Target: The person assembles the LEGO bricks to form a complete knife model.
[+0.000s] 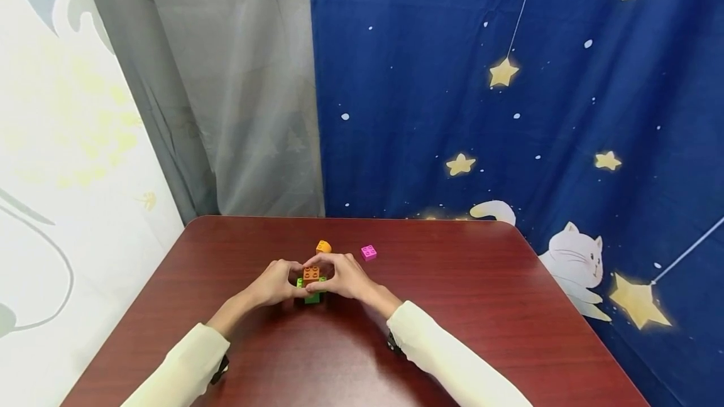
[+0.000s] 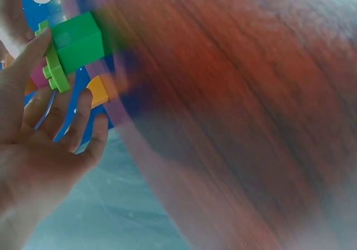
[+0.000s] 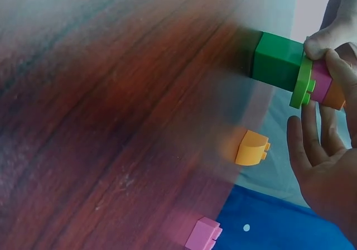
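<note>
A stack of toy building bricks stands on the table between the two hands. A dark green brick (image 3: 277, 61) is its base, with a flat light green brick (image 3: 302, 83) across it. A magenta brick (image 3: 319, 81) and an orange brick (image 1: 311, 273) sit above. My left hand (image 1: 278, 282) holds the stack from the left, its thumb at the light green brick. From the right, my right hand (image 1: 345, 276) grips the stack's upper part, thumb in front at the magenta brick. The fingers behind the stack are partly hidden.
Behind the stack lies a yellow-orange curved brick (image 1: 323, 247), and to its right a pink brick (image 1: 369, 252). The dark red table (image 1: 452, 306) has its far edge before a grey curtain (image 1: 260, 93) and a blue starry curtain (image 1: 407, 99).
</note>
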Action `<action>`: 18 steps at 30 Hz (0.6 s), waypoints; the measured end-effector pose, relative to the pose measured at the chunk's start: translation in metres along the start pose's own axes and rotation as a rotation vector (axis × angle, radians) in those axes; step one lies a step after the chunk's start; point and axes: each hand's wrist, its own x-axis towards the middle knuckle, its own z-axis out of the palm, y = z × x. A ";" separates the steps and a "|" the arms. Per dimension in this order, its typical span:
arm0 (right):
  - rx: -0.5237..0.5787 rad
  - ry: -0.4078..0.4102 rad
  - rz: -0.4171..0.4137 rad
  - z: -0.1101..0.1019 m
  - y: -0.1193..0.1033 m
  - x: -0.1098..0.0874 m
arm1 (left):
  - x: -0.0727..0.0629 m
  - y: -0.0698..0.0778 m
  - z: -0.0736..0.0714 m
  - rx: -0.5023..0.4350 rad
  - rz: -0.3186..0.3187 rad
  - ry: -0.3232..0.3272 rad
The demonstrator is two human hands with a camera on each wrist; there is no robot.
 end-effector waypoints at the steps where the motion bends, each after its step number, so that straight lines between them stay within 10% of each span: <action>1: -0.011 0.005 -0.001 0.000 0.000 -0.001 | 0.000 0.000 0.000 0.003 0.003 -0.007; 18: 0.023 0.049 0.074 0.004 0.003 -0.002 | -0.011 0.020 -0.006 0.016 0.069 0.141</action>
